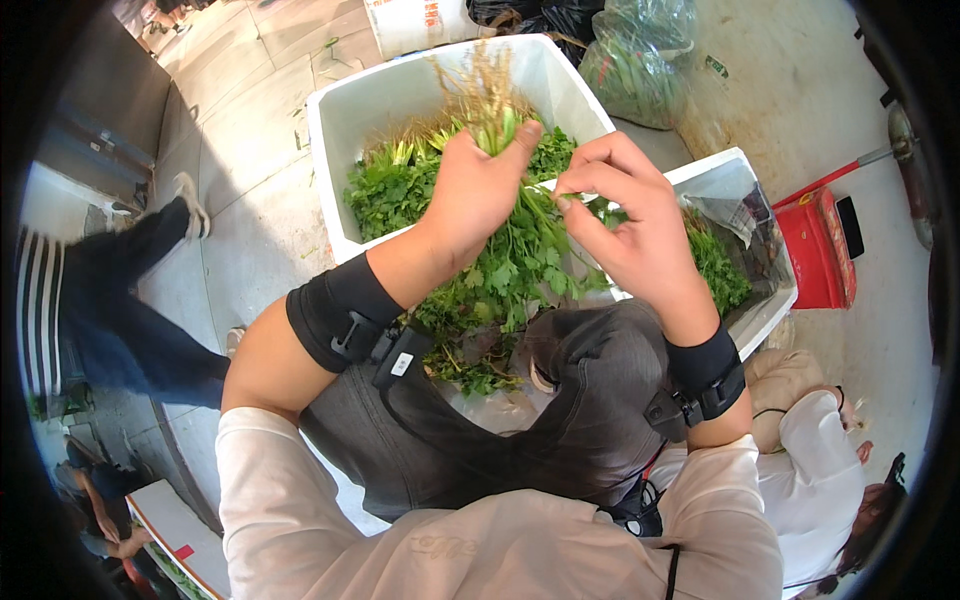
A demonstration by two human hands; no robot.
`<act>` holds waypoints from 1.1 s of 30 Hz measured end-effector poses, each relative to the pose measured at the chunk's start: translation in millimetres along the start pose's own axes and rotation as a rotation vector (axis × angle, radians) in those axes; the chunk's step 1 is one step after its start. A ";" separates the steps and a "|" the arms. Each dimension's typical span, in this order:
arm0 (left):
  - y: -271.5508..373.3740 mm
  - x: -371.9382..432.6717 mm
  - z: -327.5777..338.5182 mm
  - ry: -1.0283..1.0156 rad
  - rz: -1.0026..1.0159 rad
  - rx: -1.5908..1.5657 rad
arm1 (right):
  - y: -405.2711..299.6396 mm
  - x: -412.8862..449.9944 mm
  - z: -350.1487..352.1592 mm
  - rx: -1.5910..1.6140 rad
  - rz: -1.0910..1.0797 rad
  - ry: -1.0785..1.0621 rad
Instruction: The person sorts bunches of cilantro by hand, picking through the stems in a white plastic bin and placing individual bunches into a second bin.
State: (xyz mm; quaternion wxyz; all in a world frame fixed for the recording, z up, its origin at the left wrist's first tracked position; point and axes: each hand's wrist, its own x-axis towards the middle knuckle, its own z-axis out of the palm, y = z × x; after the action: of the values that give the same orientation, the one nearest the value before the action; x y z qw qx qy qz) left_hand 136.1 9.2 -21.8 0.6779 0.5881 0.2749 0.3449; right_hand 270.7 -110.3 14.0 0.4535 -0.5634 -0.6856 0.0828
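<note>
My left hand (476, 191) grips a bunch of leafy green herbs (517, 259), coriander or leaf celery, around its stems. The pale, stringy roots point up and away, slightly blurred, while the leaves hang down towards my knees. Just right of it, my right hand (637, 217) pinches a thin green stem between thumb and fingertips. Behind and beneath both hands stands a white foam box (321, 165), where more rooted herbs (397, 176) lie with their roots towards the far side. Loose leaves and sprigs (480, 375) lie low between my legs, partly on clear plastic.
A second foam box (780, 289) with greens stands at right, beside a red container (806, 247) with a black phone (849, 227) on it. Bagged vegetables (637, 67) lie beyond. One person (142, 300) walks at left; another, in white (810, 487), is close on my right.
</note>
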 end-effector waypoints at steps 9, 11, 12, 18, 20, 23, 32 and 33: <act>-10.9 12.8 -10.5 0.257 -0.075 -0.008 | 2.0 -1.9 -2.3 0.395 0.230 0.125; -10.2 15.0 -14.3 0.263 -0.068 -0.015 | 1.0 0.2 -0.7 0.573 0.031 0.362; -10.5 16.1 -15.8 0.269 -0.060 -0.024 | 3.7 0.4 -3.0 0.562 -0.036 0.438; -16.9 19.2 -22.5 0.305 -0.094 0.023 | 5.1 -7.2 -14.6 0.466 0.043 0.128; -13.9 15.5 -19.3 0.283 -0.078 0.002 | 6.8 -10.6 -9.5 0.327 0.109 -0.104; -12.1 14.3 -22.5 0.204 -0.026 -0.005 | 9.3 -9.6 -2.0 -0.026 -0.109 -0.263; 2.7 -2.6 -6.3 -0.134 0.143 0.133 | 18.3 -7.5 3.9 -0.007 0.103 -0.047; 6.4 -5.4 -3.9 -0.158 0.138 0.093 | 18.4 -7.4 3.8 0.035 0.122 -0.075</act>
State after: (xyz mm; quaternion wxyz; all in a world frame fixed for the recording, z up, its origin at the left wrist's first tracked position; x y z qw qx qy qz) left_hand 128.8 7.8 -16.3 0.6441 0.6618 0.1952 0.3301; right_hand 280.5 -108.6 -3.6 0.4313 -0.5926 -0.6649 0.1437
